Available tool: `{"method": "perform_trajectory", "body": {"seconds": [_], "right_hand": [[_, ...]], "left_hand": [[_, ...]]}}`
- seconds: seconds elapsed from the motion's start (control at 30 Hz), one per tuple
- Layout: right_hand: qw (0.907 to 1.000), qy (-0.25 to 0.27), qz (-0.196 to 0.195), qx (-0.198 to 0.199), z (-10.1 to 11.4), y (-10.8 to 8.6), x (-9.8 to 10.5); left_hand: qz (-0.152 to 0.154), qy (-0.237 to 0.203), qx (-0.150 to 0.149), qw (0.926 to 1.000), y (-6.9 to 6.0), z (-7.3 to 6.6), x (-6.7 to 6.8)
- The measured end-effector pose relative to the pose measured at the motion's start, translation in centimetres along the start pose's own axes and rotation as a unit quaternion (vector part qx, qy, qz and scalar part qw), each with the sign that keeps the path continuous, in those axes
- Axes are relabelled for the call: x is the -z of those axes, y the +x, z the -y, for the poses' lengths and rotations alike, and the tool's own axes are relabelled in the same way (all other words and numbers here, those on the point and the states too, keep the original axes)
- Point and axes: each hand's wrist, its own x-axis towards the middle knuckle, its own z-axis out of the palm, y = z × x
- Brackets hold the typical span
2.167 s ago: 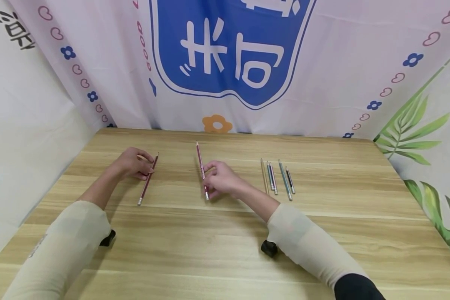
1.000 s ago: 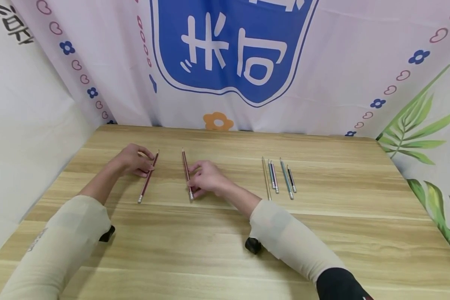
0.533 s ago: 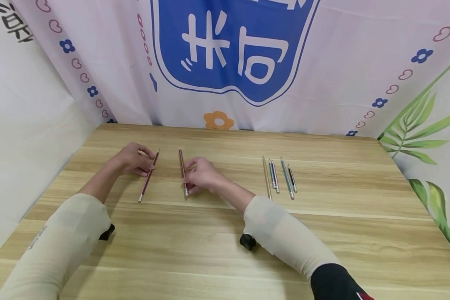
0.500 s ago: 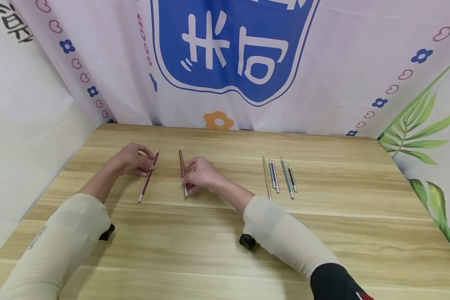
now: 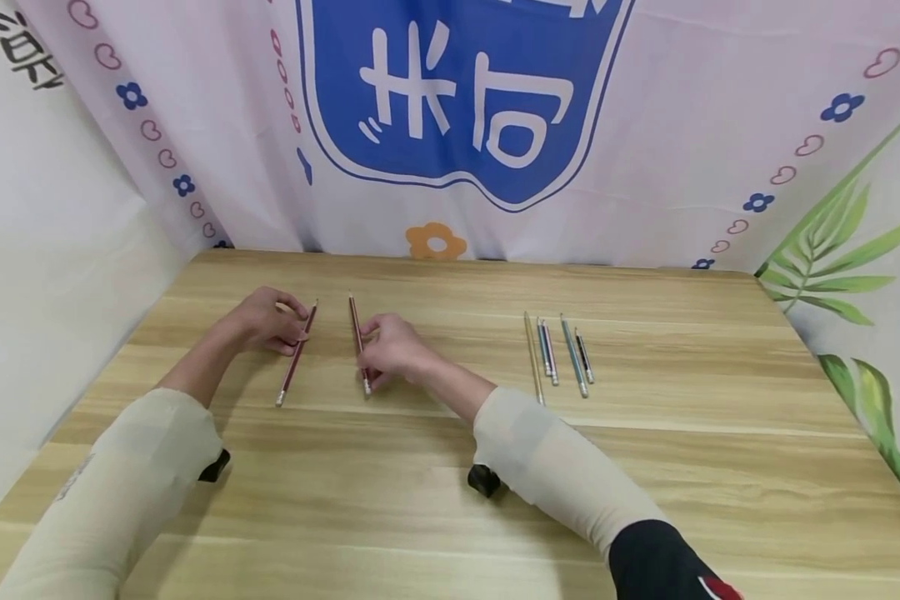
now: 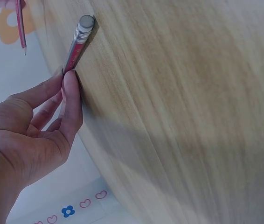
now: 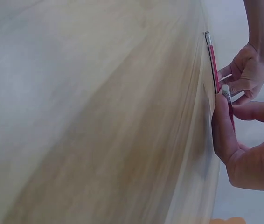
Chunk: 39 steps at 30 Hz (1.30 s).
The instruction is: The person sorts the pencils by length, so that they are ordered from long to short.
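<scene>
One slim maroon pencil with a pale eraser in a silver band [image 5: 292,367] is pinched between the thumb and fingertips of the person's left hand [image 5: 268,321], at the left part of the light-brown wood-grain table [image 5: 390,508]. A second dark-red pencil, also with a pale eraser [image 5: 356,324], is pinched by the right hand [image 5: 392,344], just to the right of the first. Both pencils have their points toward the backdrop and their eraser ends toward the person — they lean apart at the eraser end less than they would if parallel lines were drawn, the tips being farther from the sleeves. Whether either one rests fully on the wood, I cannot tell.
</scene>
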Motion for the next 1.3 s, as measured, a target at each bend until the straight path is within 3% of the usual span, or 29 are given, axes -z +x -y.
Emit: {"method": "perform_trajectory", "body": {"seconds": [0.93,1.3], "right_hand": [[0.999,-0.018,-0.039,0.014,0.4,0.9,-1.7],[0.9993,0.028,-0.026,-0.002,0.6,1.2,-1.9]], "left_hand": [[0.002,0.008,-0.004,1.0,-0.1,-0.4,-0.1],[0.007,0.01,-0.005,0.9999,-0.1,-0.5,-0.1]]}}
